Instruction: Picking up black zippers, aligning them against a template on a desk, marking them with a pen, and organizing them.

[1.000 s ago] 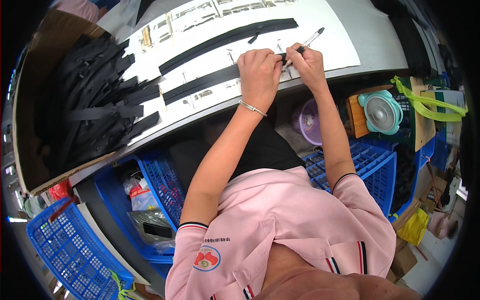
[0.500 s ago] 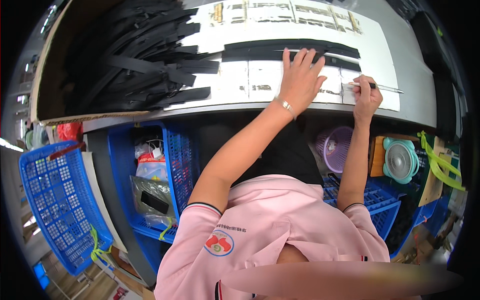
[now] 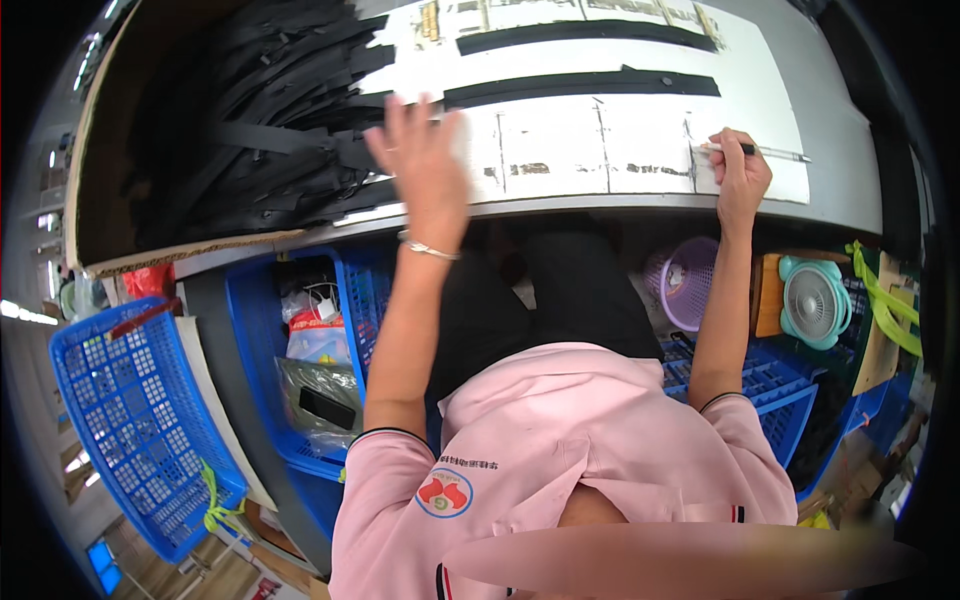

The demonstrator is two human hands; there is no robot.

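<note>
My left hand [image 3: 428, 180] is over the board's left end, beside a heap of black strips [image 3: 270, 150]. It is slightly blurred, with its fingers spread and nothing visible in them. My right hand [image 3: 741, 180] grips a slim pen [image 3: 780, 153] with a black section, its tip close to a dark marked line. Under both hands lies a white board [image 3: 550, 150] with dark lines and smudges. One black strip [image 3: 580, 88] stretches across the board's middle, and another black strip [image 3: 590, 36] lies farther back, roughly parallel.
A cardboard box [image 3: 190, 250] surrounds the heap at left. Below the table edge are a blue crate [image 3: 275, 400] with bags and a phone, a purple basket [image 3: 690, 290], and a teal fan [image 3: 813, 303]. Another blue basket [image 3: 150, 430] is at far left.
My left hand has left the strips and swung left toward the heap. Both strips now lie farther back and wider apart. My right hand stays in nearly the same place with the pen.
</note>
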